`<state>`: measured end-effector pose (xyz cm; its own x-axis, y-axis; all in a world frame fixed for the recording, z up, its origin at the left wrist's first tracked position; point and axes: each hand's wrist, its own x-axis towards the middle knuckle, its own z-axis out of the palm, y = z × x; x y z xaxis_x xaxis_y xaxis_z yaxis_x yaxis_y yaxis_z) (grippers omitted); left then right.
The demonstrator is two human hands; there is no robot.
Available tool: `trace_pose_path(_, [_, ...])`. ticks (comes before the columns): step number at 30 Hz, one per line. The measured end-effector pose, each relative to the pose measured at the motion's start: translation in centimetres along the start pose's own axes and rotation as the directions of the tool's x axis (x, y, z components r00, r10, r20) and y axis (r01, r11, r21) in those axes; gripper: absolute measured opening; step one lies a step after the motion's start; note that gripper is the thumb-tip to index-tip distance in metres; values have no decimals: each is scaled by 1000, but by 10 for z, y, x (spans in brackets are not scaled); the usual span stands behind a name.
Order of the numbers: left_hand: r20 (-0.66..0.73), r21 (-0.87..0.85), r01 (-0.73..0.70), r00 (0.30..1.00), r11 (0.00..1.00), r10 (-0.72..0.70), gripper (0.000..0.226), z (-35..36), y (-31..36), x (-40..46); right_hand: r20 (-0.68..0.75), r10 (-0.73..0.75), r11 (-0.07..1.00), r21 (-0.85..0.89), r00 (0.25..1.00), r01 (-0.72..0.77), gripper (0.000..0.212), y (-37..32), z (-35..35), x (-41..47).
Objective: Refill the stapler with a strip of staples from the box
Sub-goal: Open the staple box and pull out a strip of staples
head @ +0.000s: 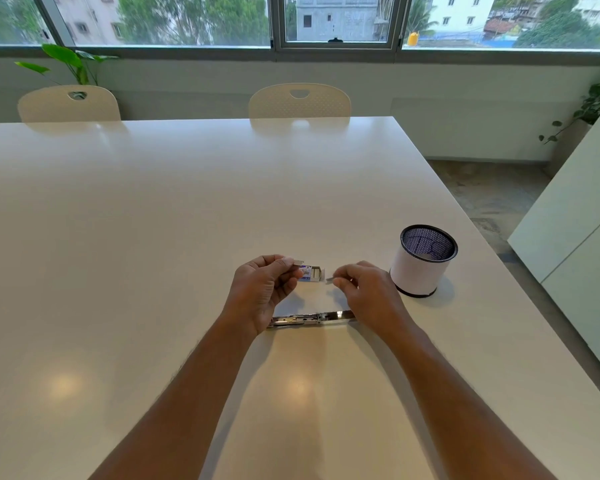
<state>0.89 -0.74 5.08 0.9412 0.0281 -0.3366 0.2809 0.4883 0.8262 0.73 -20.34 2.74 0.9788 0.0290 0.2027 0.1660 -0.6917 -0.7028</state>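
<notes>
A metal stapler [312, 318] lies unfolded flat on the white table, stretched left to right just in front of my hands. Behind it rests a small blue and white staple box [313, 274], its tray slid out to the right. My left hand [264, 289] pinches a short silver strip of staples [298, 261] above the box's left end. My right hand [368, 292] pinches another short piece of staple strip [329, 279] just right of the box. Both hands hover above the table, between the box and the stapler.
A white cup with a black mesh inside [423, 259] stands to the right of my right hand. Two cream chairs [298, 100] are tucked in at the table's far edge. The table's right edge [499, 258] drops to the floor, with a white cabinet [582, 237] beyond.
</notes>
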Motion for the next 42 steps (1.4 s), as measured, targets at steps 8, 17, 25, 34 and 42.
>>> trace_pose_path(8, [14,197,-95,995,976,94,9,1,-7,4,124,75,992,-110,989,-62,16,6,-4,-3])
trace_pose_path(17, [160,450,-274,961,850,225,14,11,-9,10,86,153,931,320,984,-173,20,-28,-7,3])
trace_pose_path(25, [202,502,-367,930,784,306,13,18,-7,12,97,147,862,475,984,-176,7,-30,3,13])
trace_pose_path(34, [224,594,-466,879,655,422,17,15,-14,22,75,104,873,471,992,-127,29,-27,6,19])
trace_pose_path(42, [269,727,-512,826,458,496,34,11,-10,28,-47,-21,979,202,999,31,19,-19,8,31])
